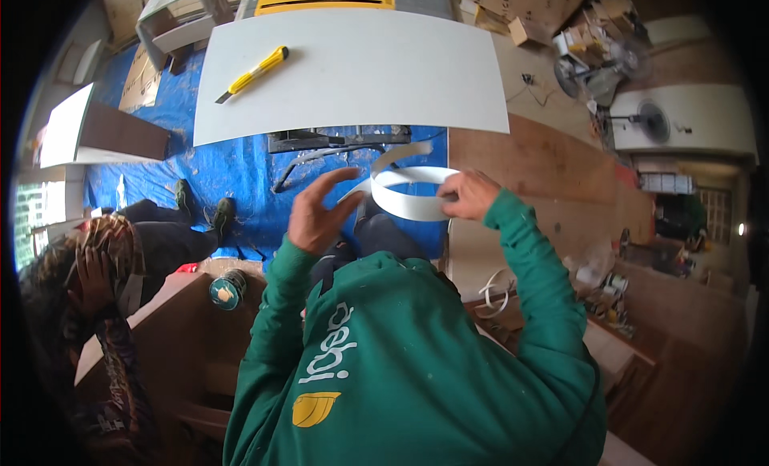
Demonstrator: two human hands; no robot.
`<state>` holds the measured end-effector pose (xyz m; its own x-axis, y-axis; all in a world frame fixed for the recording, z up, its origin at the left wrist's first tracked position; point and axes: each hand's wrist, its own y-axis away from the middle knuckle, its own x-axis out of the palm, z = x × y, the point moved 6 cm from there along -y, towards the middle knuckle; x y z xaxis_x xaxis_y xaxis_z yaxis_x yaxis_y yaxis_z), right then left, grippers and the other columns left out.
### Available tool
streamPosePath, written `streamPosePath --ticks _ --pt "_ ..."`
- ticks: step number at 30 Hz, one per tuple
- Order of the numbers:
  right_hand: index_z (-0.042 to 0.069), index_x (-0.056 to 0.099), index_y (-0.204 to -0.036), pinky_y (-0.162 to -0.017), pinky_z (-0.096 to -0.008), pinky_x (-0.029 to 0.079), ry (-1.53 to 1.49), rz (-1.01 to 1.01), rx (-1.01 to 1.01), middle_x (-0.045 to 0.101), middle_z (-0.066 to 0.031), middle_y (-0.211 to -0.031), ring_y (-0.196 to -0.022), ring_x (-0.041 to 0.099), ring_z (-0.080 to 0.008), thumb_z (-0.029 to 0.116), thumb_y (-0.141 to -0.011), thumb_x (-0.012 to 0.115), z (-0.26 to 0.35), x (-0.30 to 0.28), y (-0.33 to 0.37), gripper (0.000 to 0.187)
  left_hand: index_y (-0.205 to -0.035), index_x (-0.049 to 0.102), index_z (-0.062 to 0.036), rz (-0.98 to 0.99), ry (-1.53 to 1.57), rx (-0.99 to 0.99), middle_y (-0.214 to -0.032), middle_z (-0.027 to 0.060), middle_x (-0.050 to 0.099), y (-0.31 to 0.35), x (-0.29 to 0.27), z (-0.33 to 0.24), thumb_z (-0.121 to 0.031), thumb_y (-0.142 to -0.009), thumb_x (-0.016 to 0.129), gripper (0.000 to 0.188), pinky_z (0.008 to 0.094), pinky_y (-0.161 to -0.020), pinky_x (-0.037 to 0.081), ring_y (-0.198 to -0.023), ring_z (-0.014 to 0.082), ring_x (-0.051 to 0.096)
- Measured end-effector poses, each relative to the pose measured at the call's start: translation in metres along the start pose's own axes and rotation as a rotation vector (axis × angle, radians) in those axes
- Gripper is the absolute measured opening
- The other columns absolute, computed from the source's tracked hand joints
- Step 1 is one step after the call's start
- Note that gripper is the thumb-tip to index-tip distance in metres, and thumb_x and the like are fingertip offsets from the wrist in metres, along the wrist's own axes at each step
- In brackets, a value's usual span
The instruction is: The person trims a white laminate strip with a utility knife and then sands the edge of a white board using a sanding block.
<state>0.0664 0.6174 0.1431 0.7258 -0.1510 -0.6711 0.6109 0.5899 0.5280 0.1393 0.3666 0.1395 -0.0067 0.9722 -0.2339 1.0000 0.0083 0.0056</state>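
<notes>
A curled white strip, looking like edge banding [408, 207], hangs in loops in front of my body. My right hand [474, 195] pinches it at the right side of the loop. My left hand [314, 213] is beside the strip's left part, thumb and fingers spread apart; whether it touches the strip I cannot tell. Beyond both hands lies a flat white board [360, 73]. A yellow utility knife [255, 73] rests on the board's left part with its blade out.
Blue tarp [240, 161] covers the floor under a dark metal stand [336, 139]. At the left sits another person [96, 274]. A tin can [227, 290] stands by my left arm. Another white strip coil [498, 294] lies near my right elbow. A fan [653, 123] is at far right.
</notes>
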Motion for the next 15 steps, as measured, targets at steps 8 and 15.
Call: streamPosePath --ticks 8,15 --pt "-0.003 0.068 -0.091 -0.064 -0.0355 0.049 -0.175 0.026 0.067 0.066 -0.0179 -0.079 -0.069 0.062 -0.024 0.021 -0.068 0.063 -0.003 -0.008 0.036 0.033 -0.107 0.066 -0.0043 0.401 -0.136 0.169 -0.104 0.0178 0.065 -0.014 0.107 -0.034 -0.024 -0.074 0.077 0.04 0.0378 -0.084 0.051 -0.098 0.0318 0.064" --pt "-0.003 0.069 -0.088 -0.066 -0.0349 0.051 -0.199 0.204 -0.042 0.068 -0.0156 -0.079 -0.072 0.065 -0.0239 0.02 -0.063 0.068 -0.019 -0.034 0.044 0.034 -0.095 0.07 0.0007 0.64 0.021 -0.145 -0.082 0.0114 0.069 -0.028 0.175 -0.024 -0.033 -0.077 0.078 0.039 0.0328 -0.063 0.051 -0.071 0.0167 0.064"
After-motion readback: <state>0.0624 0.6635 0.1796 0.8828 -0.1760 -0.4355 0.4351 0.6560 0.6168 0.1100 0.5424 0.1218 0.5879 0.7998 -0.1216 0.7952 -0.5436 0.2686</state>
